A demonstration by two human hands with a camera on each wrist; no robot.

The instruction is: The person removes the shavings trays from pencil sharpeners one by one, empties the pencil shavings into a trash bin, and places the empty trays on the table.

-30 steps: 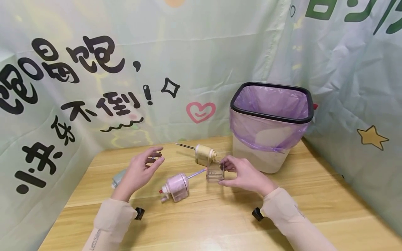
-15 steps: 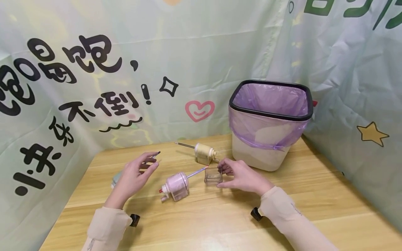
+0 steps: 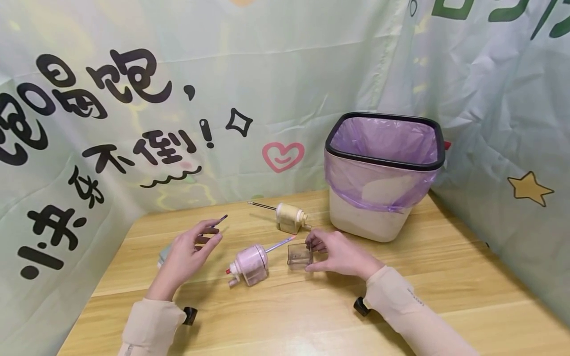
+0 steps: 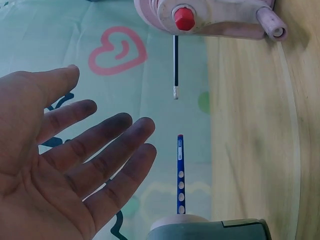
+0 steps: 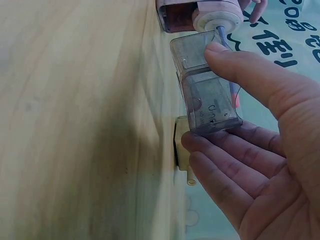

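Observation:
My right hand (image 3: 340,252) pinches a clear, smoky plastic shavings drawer (image 3: 300,255) between thumb and fingers, tilted just above the table. In the right wrist view the drawer (image 5: 207,87) shows its see-through walls, the thumb on one side and fingertips on the other. Left of it lies a pink crank pencil sharpener (image 3: 251,264) with a pencil (image 3: 279,244) in its mouth; a dark hollow (image 5: 178,17) shows at its base. My left hand (image 3: 184,254) hovers with relaxed, spread fingers, holding nothing. Partly hidden behind it is a grey-green sharpener (image 4: 210,231) with a blue pencil (image 4: 180,175).
A yellow sharpener (image 3: 289,218) with a black pencil (image 3: 262,205) stands farther back on the wooden table (image 3: 285,316). A bin (image 3: 371,217) lined with a purple bag (image 3: 378,190) stands at the back right. Printed cloth (image 3: 285,89) hangs behind the table.
My right hand has moved slightly left and down with the drawer, which has tipped so its inside faces up more. The left hand has drifted a little left, baring more of the blue pencil.

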